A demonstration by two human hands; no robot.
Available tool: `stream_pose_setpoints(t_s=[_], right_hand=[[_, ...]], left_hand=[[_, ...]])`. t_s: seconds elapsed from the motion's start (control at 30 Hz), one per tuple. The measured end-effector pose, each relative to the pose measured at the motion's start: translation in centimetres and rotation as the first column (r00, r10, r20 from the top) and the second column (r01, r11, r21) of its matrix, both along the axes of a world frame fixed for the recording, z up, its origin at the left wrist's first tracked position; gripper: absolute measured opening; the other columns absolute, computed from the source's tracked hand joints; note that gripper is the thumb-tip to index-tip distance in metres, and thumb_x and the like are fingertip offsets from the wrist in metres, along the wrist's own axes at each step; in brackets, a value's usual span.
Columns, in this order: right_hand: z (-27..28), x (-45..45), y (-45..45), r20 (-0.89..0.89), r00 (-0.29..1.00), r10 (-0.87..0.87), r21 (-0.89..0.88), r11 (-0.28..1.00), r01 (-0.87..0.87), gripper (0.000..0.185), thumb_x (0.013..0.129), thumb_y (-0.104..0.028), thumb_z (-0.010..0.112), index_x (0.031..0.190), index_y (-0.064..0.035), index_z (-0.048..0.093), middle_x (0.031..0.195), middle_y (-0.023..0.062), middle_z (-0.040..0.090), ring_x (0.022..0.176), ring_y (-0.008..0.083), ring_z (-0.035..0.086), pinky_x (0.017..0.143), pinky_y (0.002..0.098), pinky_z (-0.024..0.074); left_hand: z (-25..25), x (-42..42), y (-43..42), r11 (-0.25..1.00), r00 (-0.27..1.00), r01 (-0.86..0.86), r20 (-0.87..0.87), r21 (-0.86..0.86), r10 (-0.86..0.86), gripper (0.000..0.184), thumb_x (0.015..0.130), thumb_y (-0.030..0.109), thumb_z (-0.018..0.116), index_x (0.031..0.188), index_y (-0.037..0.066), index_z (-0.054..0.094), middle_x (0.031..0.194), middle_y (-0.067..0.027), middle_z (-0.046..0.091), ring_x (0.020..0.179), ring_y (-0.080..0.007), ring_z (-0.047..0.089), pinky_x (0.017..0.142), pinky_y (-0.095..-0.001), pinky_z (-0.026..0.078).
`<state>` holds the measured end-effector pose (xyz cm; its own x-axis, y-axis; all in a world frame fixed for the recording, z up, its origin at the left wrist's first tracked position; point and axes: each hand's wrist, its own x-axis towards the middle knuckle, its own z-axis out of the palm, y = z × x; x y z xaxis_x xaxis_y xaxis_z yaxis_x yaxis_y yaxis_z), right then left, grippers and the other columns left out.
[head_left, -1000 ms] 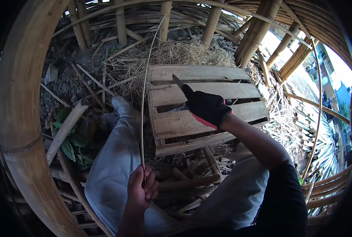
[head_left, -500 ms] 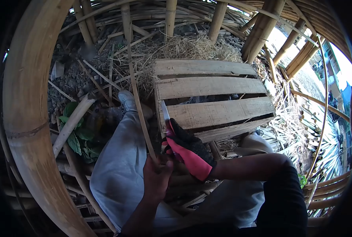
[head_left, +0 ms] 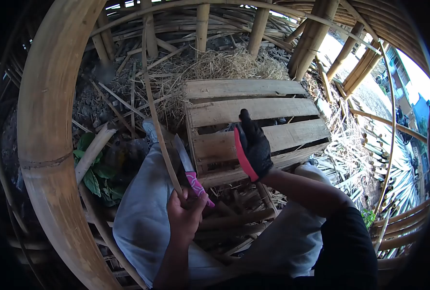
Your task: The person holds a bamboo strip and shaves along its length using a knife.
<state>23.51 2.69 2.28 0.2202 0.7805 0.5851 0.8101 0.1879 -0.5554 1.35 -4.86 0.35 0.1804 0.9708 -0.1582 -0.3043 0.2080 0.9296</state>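
My bare left hand is closed round the lower end of a long thin bamboo strip, which rises away from me. The same hand also holds a knife with a pink patterned handle, its blade pointing up and away beside the strip. My right hand, in a black and pink work glove, is over the near slats of a wooden crate. It holds nothing that I can see; at least one finger is stretched out, the others partly hidden.
A thick bamboo pole curves up close on my left. Dry straw lies behind the crate, with upright bamboo posts beyond. Cut bamboo pieces are piled at the right. Green leaves lie by my left leg.
The knife has passed from my gloved right hand into my left, alongside the bamboo strip. My right hand has moved up and right, over the crate.
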Motion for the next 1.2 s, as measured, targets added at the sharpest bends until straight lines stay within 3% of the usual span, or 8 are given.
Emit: stream_pose_setpoints(t_s=[0.1,0.23,0.53,0.77,0.9,0.97,1.13,1.2], right_hand=[[-3.2,9.0,6.4,0.425,0.786,-0.449,-0.054,0.854,0.517,0.063,0.096,-0.052,0.043,0.128,0.0022,0.048,0.128,0.0295,0.049,0.114,0.0483,0.049,0.094,0.0535,0.0439],[-0.8,7.5,9.0,0.343,0.787,-0.513,-0.560,0.561,0.610,0.078,0.091,-0.068,0.031,0.129,-0.0031,0.050,0.130,0.0237,0.045,0.124,0.0411,0.041,0.102,0.0554,0.0344],[7.6,-7.9,19.8,0.189,0.974,0.125,-0.183,0.979,-0.090,0.069,0.096,-0.059,0.029,0.142,-0.0087,0.042,0.145,0.0197,0.040,0.131,0.0373,0.040,0.109,0.0488,0.0294],[-0.8,1.6,23.2,0.842,0.355,0.406,-0.307,0.902,-0.303,0.065,0.098,-0.058,0.030,0.136,-0.0089,0.049,0.139,0.0165,0.049,0.127,0.0327,0.048,0.106,0.0439,0.0364],[4.0,7.7,20.7,0.814,0.575,0.084,-0.473,0.670,0.572,0.078,0.092,-0.070,0.027,0.134,-0.0084,0.051,0.131,0.0164,0.055,0.124,0.0296,0.052,0.107,0.0460,0.0339],[5.4,7.9,19.5,0.617,0.780,0.102,-0.576,0.734,0.359,0.073,0.094,-0.065,0.030,0.131,-0.0055,0.052,0.128,0.0171,0.057,0.122,0.0300,0.053,0.106,0.0454,0.0347],[1.1,3.6,9.9,0.819,0.501,0.279,-0.165,0.951,-0.260,0.063,0.094,-0.055,0.044,0.122,-0.0001,0.056,0.125,0.0216,0.055,0.114,0.0321,0.054,0.101,0.0437,0.0384],[0.9,0.9,3.8,0.691,0.574,0.440,-0.403,0.893,-0.200,0.072,0.089,-0.061,0.050,0.120,0.0035,0.056,0.110,0.0221,0.056,0.105,0.0375,0.054,0.096,0.0457,0.0397]], left_hand=[[0.9,-0.6,0.3,0.998,0.998,-0.052,0.028,-0.043,0.053,0.036,0.084,0.002,0.071,0.090,0.011,0.037,0.078,-0.0025,0.058,0.046,-0.0015,0.045,0.035,-0.0192,0.031],[1.1,-1.3,0.9,0.995,0.997,-0.078,0.009,-0.059,0.079,0.035,0.084,0.003,0.072,0.090,0.010,0.038,0.079,-0.0028,0.058,0.046,-0.0022,0.046,0.037,-0.0194,0.033],[1.2,-3.2,1.1,0.978,0.987,-0.152,-0.081,-0.146,0.141,0.036,0.083,0.004,0.072,0.091,0.011,0.038,0.085,-0.0051,0.058,0.042,-0.0037,0.042,0.032,-0.0214,0.025],[0.2,-2.5,1.6,0.986,0.991,-0.117,-0.077,-0.117,0.108,0.035,0.082,0.004,0.073,0.091,0.010,0.040,0.086,-0.0060,0.059,0.043,-0.0041,0.043,0.032,-0.0214,0.027],[-0.8,-2.1,1.2,0.993,0.998,-0.062,-0.021,-0.098,0.061,0.031,0.084,0.006,0.072,0.094,0.007,0.042,0.080,-0.0068,0.063,0.045,-0.0045,0.048,0.035,-0.0200,0.033],[-0.6,-1.8,1.1,0.989,0.999,-0.041,-0.024,-0.144,0.038,0.032,0.083,0.004,0.072,0.094,0.008,0.042,0.083,-0.0052,0.060,0.043,-0.0044,0.046,0.033,-0.0209,0.031],[0.3,-2.0,1.4,0.980,0.998,0.003,-0.056,-0.200,-0.015,0.031,0.084,0.005,0.072,0.094,0.008,0.043,0.077,-0.0052,0.061,0.044,-0.0042,0.047,0.035,-0.0194,0.033],[-0.2,-2.2,1.4,0.983,0.999,-0.015,-0.050,-0.182,0.006,0.031,0.084,0.005,0.072,0.093,0.008,0.042,0.077,-0.0053,0.061,0.044,-0.0042,0.047,0.035,-0.0193,0.033]])
